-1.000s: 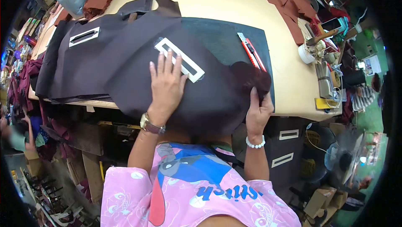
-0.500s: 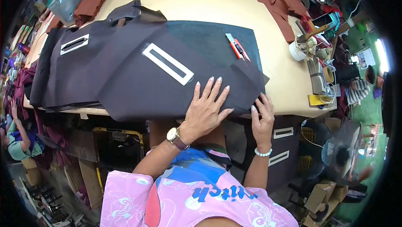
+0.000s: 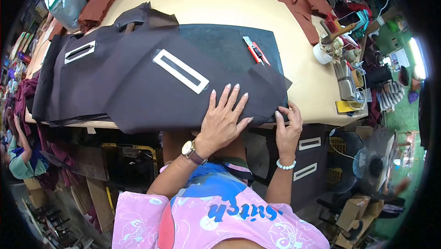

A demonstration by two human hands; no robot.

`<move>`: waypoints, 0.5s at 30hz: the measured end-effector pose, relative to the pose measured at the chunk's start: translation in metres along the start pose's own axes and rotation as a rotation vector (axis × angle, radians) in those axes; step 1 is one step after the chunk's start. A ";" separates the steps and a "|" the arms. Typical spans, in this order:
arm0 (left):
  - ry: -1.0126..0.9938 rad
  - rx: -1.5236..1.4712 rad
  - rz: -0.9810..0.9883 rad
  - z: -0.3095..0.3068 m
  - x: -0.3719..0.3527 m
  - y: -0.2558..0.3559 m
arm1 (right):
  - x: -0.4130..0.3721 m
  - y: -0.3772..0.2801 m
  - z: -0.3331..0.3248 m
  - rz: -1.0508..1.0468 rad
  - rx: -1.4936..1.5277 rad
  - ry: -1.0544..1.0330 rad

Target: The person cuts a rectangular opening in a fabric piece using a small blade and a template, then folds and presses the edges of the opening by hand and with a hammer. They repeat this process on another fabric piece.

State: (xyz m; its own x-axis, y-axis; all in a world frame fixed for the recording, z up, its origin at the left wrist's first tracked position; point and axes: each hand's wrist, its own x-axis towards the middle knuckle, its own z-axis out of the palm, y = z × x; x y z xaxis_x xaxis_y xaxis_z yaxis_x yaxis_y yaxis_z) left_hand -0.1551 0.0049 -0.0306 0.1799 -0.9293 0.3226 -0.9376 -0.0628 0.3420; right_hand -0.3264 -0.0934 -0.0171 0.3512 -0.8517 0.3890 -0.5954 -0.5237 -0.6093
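Observation:
My left hand [image 3: 225, 123] lies spread flat on a large dark fabric [image 3: 147, 97] at the table's front edge. At the fabric's right end, my right hand [image 3: 288, 121] has its thumb and index finger bent close together at the edge; whatever is between them is too small to make out. A white rectangular frame [image 3: 181, 71] rests on the fabric just beyond my left hand. Farther back, a red and white cutter [image 3: 256, 50] lies on a dark green cutting mat [image 3: 220, 35], its lower end beside a folded-over fabric corner. Another white frame [image 3: 80, 52] sits on the fabric at the left.
Brown material pieces [image 3: 298, 1] lie at the table's back right. A white tub [image 3: 322, 53], a brush [image 3: 340, 33] and a yellow block [image 3: 347, 106] stand along the right side. A grey bucket [image 3: 69, 6] is at the back left. A co-worker [image 3: 23, 159] is at the far left.
The fabric's right corner has shifted and now covers the lower end of the cutter. My right hand's fingers have drawn closer together. My left hand remains flat on the fabric.

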 end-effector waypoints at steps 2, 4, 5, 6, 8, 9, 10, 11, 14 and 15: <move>0.002 -0.006 0.000 -0.001 0.000 0.000 | 0.000 0.011 -0.004 0.064 0.048 0.036; 0.000 -0.007 -0.001 -0.001 0.000 0.000 | 0.001 0.014 -0.013 0.200 0.089 0.048; -0.002 -0.004 -0.001 -0.001 0.000 0.000 | 0.001 0.023 -0.017 0.230 0.041 0.045; -0.003 0.000 0.000 -0.001 0.000 0.000 | 0.001 0.031 -0.021 0.258 -0.006 0.043; -0.004 -0.006 0.004 -0.003 0.000 0.000 | 0.003 0.039 -0.027 0.341 0.032 0.213; -0.005 -0.009 0.004 -0.003 0.000 0.001 | 0.006 0.035 -0.028 0.288 0.076 0.312; 0.000 -0.010 0.009 -0.003 -0.001 0.002 | 0.008 0.026 -0.029 0.239 0.117 0.410; 0.001 -0.013 0.017 -0.003 -0.002 0.006 | 0.009 0.010 -0.030 0.199 0.122 0.379; 0.023 -0.055 0.042 0.006 -0.006 0.022 | 0.002 -0.031 -0.015 -0.006 0.068 0.164; 0.018 -0.070 0.051 0.009 -0.007 0.026 | 0.001 -0.036 -0.005 -0.092 0.056 0.121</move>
State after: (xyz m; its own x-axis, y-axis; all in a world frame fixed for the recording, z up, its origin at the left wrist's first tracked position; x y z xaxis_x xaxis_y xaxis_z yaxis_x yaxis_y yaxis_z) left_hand -0.1836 0.0061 -0.0318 0.1379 -0.9240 0.3567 -0.9229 0.0108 0.3848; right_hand -0.3083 -0.0754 0.0086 0.3104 -0.7934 0.5236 -0.5219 -0.6026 -0.6037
